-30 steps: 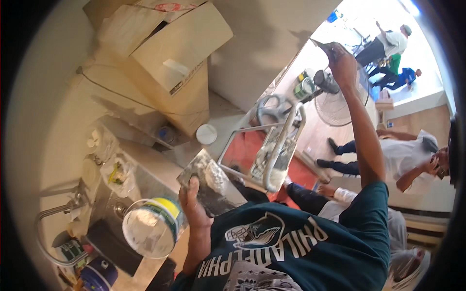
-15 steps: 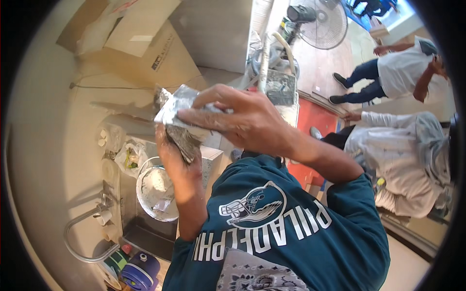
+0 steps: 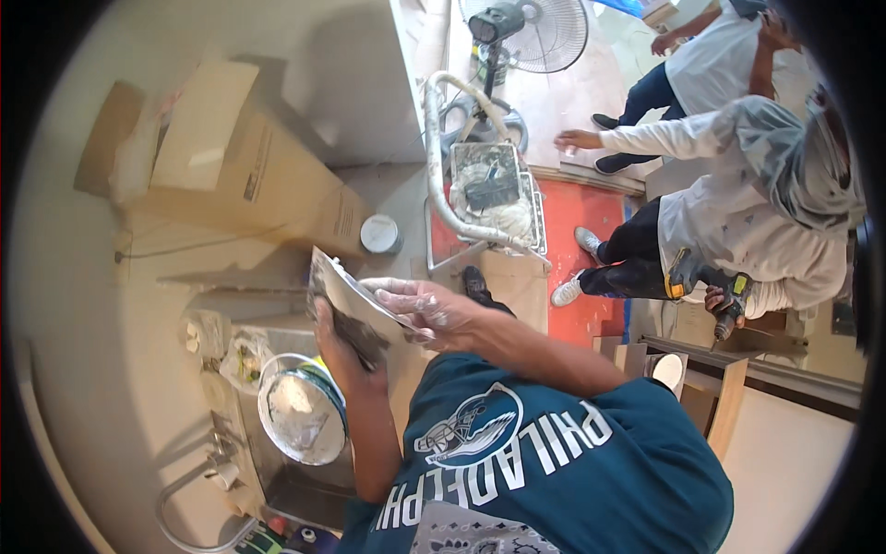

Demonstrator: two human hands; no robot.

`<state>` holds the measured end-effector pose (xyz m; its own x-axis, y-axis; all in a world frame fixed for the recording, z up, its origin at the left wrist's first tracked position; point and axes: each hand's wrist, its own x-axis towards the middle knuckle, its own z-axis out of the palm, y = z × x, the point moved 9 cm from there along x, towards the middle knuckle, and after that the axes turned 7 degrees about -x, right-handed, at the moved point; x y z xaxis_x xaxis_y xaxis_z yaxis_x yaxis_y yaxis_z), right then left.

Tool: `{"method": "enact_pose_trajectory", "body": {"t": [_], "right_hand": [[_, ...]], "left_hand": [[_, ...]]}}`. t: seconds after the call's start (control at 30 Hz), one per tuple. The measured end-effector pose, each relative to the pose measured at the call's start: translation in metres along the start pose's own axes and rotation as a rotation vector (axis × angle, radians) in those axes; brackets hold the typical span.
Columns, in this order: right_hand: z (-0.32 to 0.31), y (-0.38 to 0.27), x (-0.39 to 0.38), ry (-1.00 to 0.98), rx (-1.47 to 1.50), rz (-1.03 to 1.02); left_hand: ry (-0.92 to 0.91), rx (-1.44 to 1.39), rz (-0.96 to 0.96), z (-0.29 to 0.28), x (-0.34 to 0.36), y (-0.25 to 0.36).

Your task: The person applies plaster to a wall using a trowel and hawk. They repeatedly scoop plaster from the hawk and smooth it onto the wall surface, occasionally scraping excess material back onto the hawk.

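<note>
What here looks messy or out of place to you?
The flat board gripped by the left hand is caked with grey paste, and the right hand on it is dusted white. The bucket below is smeared inside too. Nothing seems spilled or broken.

**Bright daylight, heavy fisheye bend, soft rim**

Scene evenly bright. Strongest light sits top right, where the pale floor by the grey pedestal fan [image 3: 533, 32] washes out near white. The tan cardboard box [image 3: 242, 175] throws a soft grey shadow onto the pale wall behind it. Mild sheen on the round white plaster-smeared bucket [image 3: 300, 418]. The dust-whitened right hand [image 3: 423, 309] is slightly smeared by motion; the dark teal printed shirt [image 3: 554, 471] reads sharp. Straight edges curve hard toward the frame's black circular border. Detail softens and dims along that rim, left side most.
</note>
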<state>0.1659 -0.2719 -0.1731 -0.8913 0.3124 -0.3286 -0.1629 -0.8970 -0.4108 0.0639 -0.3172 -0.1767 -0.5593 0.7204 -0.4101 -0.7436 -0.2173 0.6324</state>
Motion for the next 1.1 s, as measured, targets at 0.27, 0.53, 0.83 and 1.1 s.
{"method": "enact_pose_trajectory", "body": {"t": [0.27, 0.53, 0.83, 1.1], "right_hand": [[-0.051, -0.049, 0.009, 0.288, 0.117, -0.346], [0.012, -0.045, 0.001, 0.329, -0.547, -0.581], [-0.009, -0.036, 0.020, 0.227, -0.863, -0.552], [-0.032, -0.046, 0.065, 0.380, -1.312, -0.589]], "left_hand": [[-0.029, 0.116, 0.042, -0.024, -0.031, 0.018], [-0.037, 0.126, 0.137, -0.010, -0.058, 0.025], [-0.061, -0.205, 0.361, -0.044, -0.095, 0.088], [-0.193, -0.343, 0.561, -0.080, -0.126, 0.155]]}}
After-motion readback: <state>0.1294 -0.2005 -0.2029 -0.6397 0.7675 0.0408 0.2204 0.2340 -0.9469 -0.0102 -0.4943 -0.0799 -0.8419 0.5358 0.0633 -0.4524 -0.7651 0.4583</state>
